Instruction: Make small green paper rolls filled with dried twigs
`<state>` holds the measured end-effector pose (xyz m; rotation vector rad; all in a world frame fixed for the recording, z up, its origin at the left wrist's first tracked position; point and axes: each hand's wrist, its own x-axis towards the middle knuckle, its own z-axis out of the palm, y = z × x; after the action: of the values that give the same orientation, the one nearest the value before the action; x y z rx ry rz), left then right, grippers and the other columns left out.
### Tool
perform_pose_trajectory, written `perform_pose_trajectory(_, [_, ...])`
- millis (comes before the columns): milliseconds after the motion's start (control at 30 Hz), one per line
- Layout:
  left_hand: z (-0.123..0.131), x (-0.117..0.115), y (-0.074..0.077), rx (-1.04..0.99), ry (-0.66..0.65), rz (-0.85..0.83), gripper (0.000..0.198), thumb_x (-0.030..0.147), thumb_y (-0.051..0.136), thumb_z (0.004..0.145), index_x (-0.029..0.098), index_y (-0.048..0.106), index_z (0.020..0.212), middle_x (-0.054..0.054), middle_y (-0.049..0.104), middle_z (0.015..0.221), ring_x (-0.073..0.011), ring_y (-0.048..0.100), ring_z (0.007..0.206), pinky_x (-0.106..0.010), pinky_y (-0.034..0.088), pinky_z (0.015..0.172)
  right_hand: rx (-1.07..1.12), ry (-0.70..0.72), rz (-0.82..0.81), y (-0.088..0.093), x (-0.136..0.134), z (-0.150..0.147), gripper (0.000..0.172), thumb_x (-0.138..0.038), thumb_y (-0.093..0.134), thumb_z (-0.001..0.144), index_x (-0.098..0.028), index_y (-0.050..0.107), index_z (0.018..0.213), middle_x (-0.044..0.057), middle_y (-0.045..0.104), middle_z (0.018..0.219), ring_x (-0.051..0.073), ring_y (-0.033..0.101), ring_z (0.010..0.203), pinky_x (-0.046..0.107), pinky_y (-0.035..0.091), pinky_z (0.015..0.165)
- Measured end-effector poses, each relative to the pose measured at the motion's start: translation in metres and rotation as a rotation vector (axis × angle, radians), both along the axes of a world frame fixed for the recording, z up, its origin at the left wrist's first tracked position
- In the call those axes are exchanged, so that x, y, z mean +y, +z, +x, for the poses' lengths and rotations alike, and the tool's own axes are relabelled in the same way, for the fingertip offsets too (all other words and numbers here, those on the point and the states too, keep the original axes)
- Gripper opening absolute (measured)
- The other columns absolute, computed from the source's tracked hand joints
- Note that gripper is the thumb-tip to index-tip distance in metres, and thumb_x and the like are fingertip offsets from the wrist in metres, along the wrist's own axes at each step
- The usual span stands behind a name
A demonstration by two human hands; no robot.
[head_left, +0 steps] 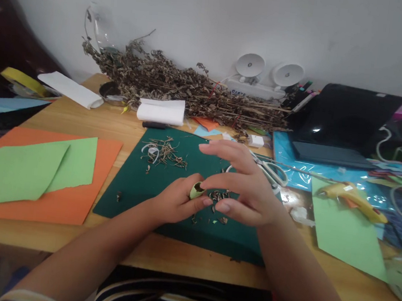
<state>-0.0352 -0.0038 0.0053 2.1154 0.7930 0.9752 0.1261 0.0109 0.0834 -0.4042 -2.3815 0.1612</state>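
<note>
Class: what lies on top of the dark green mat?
Dried twigs, a white paper curl and scattered crumbs. The left hand holds a small green roll above the mat beside the right hand; whatever lies under the hands is hidden.

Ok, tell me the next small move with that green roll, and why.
Probably pinch up some dried bits with the right hand and feed them into the green roll: the left hand holds it open end up, the right hand is at its rim, and the bits lie just beside it on the mat.
</note>
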Motion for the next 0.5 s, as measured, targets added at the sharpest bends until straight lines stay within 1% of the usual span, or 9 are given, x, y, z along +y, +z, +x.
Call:
perform_pose_trajectory(133, [0.0008, 0.0005, 0.0029, -0.012, -0.011, -0.006, 0.033, 0.047, 0.033, 0.08, 0.017, 0.04, 0.068, 0.0, 0.048, 0.061, -0.0107, 0.047, 0.055, -0.024, 0.039, 0.05, 0.011, 0.011, -0.006, 0.0025, -0.0011, 0.0001, 0.028, -0.04, 0.036, 0.08, -0.022, 0.058, 0.082, 0.006, 0.046, 0.117, 0.02, 0.041, 0.109, 0.04, 0.033, 0.093])
perform_pose_trajectory(267, [0.0013, 0.0018, 0.0016, -0.047, -0.01, 0.088, 0.036, 0.048, 0.029, 0.081, 0.017, 0.041, 0.068, 0.0, 0.048, 0.061, -0.0096, 0.047, 0.052, -0.023, 0.038, 0.047, -0.026, 0.014, 0.03, 0.0004, -0.0009, -0.0031, 0.017, -0.031, 0.045, 0.077, -0.021, 0.058, 0.08, 0.008, 0.049, 0.114, 0.019, 0.042, 0.109, 0.039, 0.034, 0.093])
perform_pose_trajectory(333, [0.0011, 0.0022, 0.0008, -0.031, -0.012, 0.103, 0.036, 0.048, 0.028, 0.082, 0.017, 0.041, 0.068, 0.001, 0.048, 0.059, -0.0092, 0.045, 0.05, -0.023, 0.037, 0.046, -0.023, 0.01, 0.047, -0.001, -0.0005, -0.0038, 0.014, -0.029, 0.048, 0.076, -0.021, 0.058, 0.08, 0.008, 0.05, 0.114, 0.019, 0.042, 0.109, 0.038, 0.035, 0.093])
perform_pose_trajectory(500, [0.0004, 0.0014, 0.0007, 0.025, 0.005, 0.091, 0.039, 0.05, 0.025, 0.081, 0.017, 0.041, 0.07, 0.0, 0.049, 0.058, -0.0099, 0.045, 0.05, -0.024, 0.037, 0.047, -0.019, -0.008, 0.058, -0.0022, 0.0004, -0.003, 0.013, -0.031, 0.048, 0.076, -0.022, 0.057, 0.078, 0.006, 0.051, 0.112, 0.018, 0.044, 0.108, 0.039, 0.038, 0.09])
